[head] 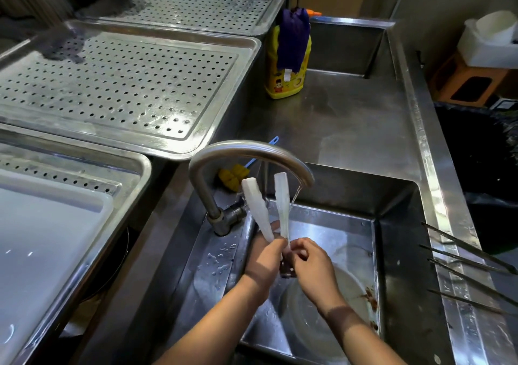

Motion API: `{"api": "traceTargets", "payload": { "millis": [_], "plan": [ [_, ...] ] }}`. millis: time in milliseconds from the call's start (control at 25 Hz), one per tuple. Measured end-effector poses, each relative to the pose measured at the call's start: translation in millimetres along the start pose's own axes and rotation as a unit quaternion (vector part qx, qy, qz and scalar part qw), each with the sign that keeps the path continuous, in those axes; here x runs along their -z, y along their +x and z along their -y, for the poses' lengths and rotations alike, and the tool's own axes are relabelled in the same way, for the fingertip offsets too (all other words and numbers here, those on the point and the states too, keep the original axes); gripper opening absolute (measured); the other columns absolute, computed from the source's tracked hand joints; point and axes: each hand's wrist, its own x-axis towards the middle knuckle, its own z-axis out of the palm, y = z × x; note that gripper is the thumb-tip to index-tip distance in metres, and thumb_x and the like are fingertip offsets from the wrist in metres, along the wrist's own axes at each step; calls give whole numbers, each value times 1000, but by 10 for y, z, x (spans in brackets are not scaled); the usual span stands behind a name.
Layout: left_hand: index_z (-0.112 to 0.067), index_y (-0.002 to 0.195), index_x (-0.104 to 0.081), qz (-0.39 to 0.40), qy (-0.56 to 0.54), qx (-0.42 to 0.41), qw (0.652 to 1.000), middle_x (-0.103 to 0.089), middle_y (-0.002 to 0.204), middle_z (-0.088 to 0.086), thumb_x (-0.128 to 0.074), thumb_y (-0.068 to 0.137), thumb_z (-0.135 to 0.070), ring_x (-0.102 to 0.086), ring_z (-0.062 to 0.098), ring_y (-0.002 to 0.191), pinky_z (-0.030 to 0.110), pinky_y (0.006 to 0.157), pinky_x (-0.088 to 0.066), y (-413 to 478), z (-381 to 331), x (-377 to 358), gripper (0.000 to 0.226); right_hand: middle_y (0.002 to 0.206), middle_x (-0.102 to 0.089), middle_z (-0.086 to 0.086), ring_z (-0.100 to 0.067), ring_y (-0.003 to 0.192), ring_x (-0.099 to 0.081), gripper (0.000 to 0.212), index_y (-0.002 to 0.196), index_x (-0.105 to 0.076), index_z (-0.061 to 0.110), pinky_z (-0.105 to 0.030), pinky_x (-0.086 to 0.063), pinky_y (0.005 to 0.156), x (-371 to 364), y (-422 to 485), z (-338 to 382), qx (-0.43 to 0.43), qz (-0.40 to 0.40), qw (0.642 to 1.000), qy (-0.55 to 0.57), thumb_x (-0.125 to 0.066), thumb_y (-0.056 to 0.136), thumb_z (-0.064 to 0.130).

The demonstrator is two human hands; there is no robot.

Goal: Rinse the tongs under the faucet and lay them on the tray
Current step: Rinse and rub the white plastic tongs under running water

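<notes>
The translucent white plastic tongs point(256, 210) stand tips-up over the steel sink point(398, 224), arms spread, just beside the curved steel faucet point(246, 150) and its thin stream. The left hand point(265, 261) curls round their lower end; the right hand point(311, 263) pinches it too. A perforated steel tray point(120, 84) sits left of the faucet, well apart; thin metal rods point(465, 258) overhang the sink's right rim

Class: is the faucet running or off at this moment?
On: a thin stream of water falls from the faucet spout beside the white tongs.

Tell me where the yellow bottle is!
In the head view, the yellow bottle stands upper-middle on the steel counter, right of the middle perforated tray, beyond the faucet.
</notes>
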Motion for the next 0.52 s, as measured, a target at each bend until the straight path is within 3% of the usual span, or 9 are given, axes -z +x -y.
{"api": "traceTargets", "payload": {
  "millis": [80, 200, 320, 400, 480, 520],
  "plan": [
    [-17, 80, -65, -6, 26, 14, 1000, -64, 59, -3, -53, 70, -13, -58, 17, 56, 28, 50, -44, 2, 36, 45, 16, 83, -69, -1, -18, 74, -69, 14, 97, -64, 24, -36, -59, 64, 87, 66, 86, 1, -1, 999, -47, -73, 87, 23],
    [-28, 87, -68, 19, 70, 13, 997, -68, 60, -11, -48, 65, -14, -59, 3, 51, 19, 43, -43, -60, 74, 70, 33, 84, -68, 5, -9, 66, -67, 40, 111, -56, 33, -27, -51, 54, 137, 245, 333, 13, 43, 998, -43, -73, 75, 31],
    [-41, 78, -64, -3, 169, -34, 985, -60, 65, -9, -51, 64, -19, -52, -4, 51, 17, 52, -41, -151, 113, 131, 29, 86, -68, 5, -18, 73, -67, 27, 105, -55, 32, -37, -55, 58, 152, 511, 549, 47, -26, 998, -33, -65, 82, 21],
    [-45, 116, -57, 7, 337, -84, 938, -53, 103, -9, -52, 70, -30, -55, -7, 83, 15, 77, -46, -170, 166, 250, 49, 88, -67, -3, -20, 70, -64, 12, 98, -59, 27, -37, -55, 59, 159, 630, 594, 39, -28, 998, 39, -60, 95, 16],
    [-31, 149, -33, -3, 498, -141, 856, -41, 130, -1, -54, 74, -37, -46, 13, 117, 30, 102, -41, -146, 171, 394, 79, 89, -66, -14, -23, 65, -68, 16, 100, -62, 21, -40, -60, 61, 157, 630, 570, -14, 39, 987, 155, -49, 103, 12],
    [-26, 154, -24, -18, 555, -163, 816, -40, 135, 3, -58, 75, -38, -42, 22, 123, 37, 104, -40, -145, 147, 462, 88, 89, -68, -16, -25, 66, -71, 19, 107, -63, 16, -41, -62, 62, 186, 601, 553, -48, 85, 970, 221, -45, 105, 9]
  ]
}}
